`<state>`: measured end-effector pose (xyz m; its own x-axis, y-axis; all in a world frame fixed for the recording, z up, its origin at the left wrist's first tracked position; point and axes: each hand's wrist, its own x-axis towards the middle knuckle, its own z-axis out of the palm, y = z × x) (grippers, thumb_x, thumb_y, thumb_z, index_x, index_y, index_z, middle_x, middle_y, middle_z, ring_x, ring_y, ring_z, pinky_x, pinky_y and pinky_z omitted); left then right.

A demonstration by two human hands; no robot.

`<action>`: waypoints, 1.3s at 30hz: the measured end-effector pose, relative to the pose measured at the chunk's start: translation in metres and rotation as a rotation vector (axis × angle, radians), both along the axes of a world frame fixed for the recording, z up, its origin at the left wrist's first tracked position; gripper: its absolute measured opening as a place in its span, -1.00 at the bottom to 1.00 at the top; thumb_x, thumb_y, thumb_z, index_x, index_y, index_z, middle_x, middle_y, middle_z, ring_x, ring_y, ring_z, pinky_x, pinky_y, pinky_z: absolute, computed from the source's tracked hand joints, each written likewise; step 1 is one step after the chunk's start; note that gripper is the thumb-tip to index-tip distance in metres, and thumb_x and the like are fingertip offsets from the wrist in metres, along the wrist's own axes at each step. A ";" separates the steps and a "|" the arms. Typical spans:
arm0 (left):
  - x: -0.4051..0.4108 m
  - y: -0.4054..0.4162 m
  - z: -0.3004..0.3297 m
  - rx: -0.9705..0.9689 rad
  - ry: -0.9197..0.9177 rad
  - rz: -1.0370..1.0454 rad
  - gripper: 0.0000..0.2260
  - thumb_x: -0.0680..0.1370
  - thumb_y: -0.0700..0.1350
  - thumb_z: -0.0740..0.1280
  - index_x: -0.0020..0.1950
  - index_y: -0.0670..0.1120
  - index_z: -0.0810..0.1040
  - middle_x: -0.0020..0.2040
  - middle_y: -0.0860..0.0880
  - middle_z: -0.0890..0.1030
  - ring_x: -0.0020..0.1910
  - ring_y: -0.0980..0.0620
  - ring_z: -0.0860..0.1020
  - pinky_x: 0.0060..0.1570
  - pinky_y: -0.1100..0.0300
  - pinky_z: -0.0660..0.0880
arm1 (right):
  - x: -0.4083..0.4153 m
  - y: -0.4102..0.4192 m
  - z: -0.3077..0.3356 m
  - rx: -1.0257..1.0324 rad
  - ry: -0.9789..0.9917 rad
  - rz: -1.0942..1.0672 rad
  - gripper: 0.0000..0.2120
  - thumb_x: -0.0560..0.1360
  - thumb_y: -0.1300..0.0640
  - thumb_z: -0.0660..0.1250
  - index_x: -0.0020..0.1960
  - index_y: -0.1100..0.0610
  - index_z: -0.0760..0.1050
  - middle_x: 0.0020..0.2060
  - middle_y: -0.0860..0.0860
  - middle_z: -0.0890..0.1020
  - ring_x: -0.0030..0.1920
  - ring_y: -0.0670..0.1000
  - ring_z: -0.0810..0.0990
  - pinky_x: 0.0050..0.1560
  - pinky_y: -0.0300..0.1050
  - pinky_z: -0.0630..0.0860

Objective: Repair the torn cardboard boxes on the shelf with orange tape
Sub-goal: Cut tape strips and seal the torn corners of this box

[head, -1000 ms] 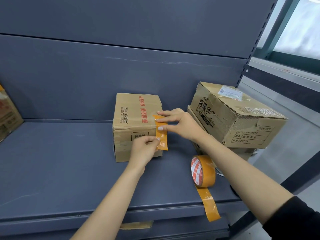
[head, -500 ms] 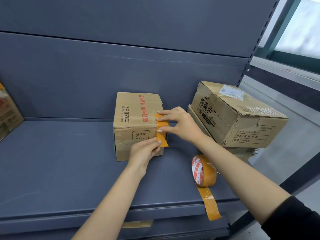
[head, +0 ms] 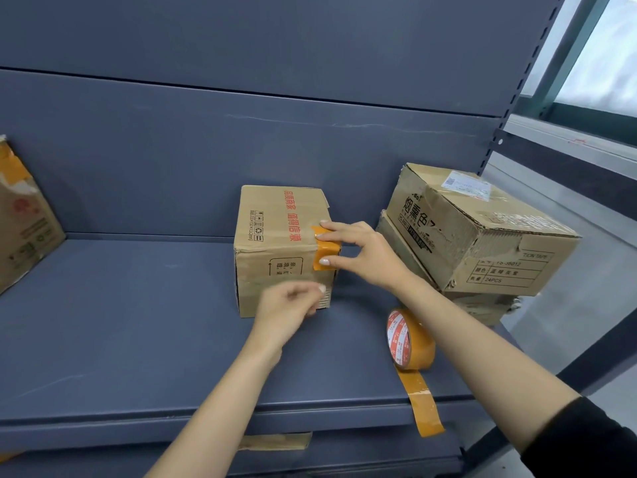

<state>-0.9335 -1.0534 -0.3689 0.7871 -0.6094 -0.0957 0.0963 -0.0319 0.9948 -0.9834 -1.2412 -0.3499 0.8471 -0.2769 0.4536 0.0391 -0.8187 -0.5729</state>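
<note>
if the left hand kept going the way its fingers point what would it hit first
Most likely the lower right corner of the small cardboard box, just ahead of the left hand. The hand is blurred, so whether it already touches is unclear.

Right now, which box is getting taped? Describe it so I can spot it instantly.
On the grey shelf, look to the middle, left of the tilted stack of boxes. The small box stands alone, with red lettering on top and an orange tape strip on its right corner.

Single head camera, close above shelf (head: 138, 339), facing forward-down toward back panel (head: 241, 160).
</note>
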 end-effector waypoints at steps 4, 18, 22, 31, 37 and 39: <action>0.018 0.003 0.039 -0.086 -0.662 0.159 -0.94 0.52 -0.13 0.41 -0.09 0.02 0.64 -0.16 0.15 0.63 -0.20 0.21 0.57 -0.14 0.41 0.47 | 0.005 0.000 0.002 0.022 -0.041 -0.021 -0.68 0.43 0.03 0.49 0.17 0.02 0.64 0.26 -0.12 0.57 0.16 -0.04 0.46 0.25 -0.09 0.44; 0.065 -0.031 0.010 0.116 -1.459 0.093 -0.87 0.49 -0.09 0.39 -0.04 -0.11 0.68 -0.07 0.01 0.69 -0.02 0.02 0.62 -0.11 0.19 0.50 | 0.014 -0.014 -0.012 -0.466 -0.222 -0.035 -0.66 0.53 -0.09 0.28 0.17 0.04 0.64 0.19 -0.03 0.64 -0.04 0.02 0.54 -0.04 0.07 0.54; 0.066 -0.031 0.008 0.111 -1.460 0.070 -0.82 0.40 -0.15 0.53 -0.03 -0.13 0.68 -0.06 -0.02 0.68 -0.03 -0.03 0.63 -0.12 0.18 0.53 | 0.011 -0.014 -0.010 -0.400 -0.172 -0.006 -0.65 0.50 -0.04 0.35 0.22 0.06 0.61 0.21 -0.05 0.62 -0.01 0.00 0.51 0.02 0.05 0.56; 0.066 -0.028 0.006 0.176 -1.484 -0.034 -0.55 0.25 -0.13 0.62 0.08 -0.14 0.60 0.00 -0.04 0.64 -0.01 -0.08 0.60 -0.17 0.12 0.53 | -0.004 -0.013 -0.016 -0.257 0.064 0.076 -0.37 0.44 -0.03 0.49 0.45 -0.14 0.34 0.47 -0.25 0.29 0.14 -0.05 0.44 0.26 0.03 0.41; 0.067 -0.030 0.006 0.114 -1.477 0.021 -0.72 0.40 -0.14 0.52 0.08 -0.14 0.62 0.00 -0.04 0.65 0.00 -0.07 0.59 -0.11 0.06 0.55 | 0.002 -0.006 -0.013 -0.159 -0.025 0.017 -0.57 0.51 0.05 0.42 0.36 -0.08 0.47 0.36 -0.25 0.39 0.13 -0.06 0.46 0.28 0.13 0.42; 0.068 -0.030 0.004 0.140 -1.489 -0.009 -0.64 0.34 -0.13 0.56 0.10 -0.15 0.60 0.01 -0.05 0.64 0.01 -0.09 0.59 -0.13 0.03 0.57 | 0.000 -0.005 -0.016 -0.184 0.005 0.025 -0.46 0.47 0.06 0.46 0.40 -0.11 0.40 0.40 -0.26 0.33 0.18 -0.04 0.46 0.28 0.13 0.42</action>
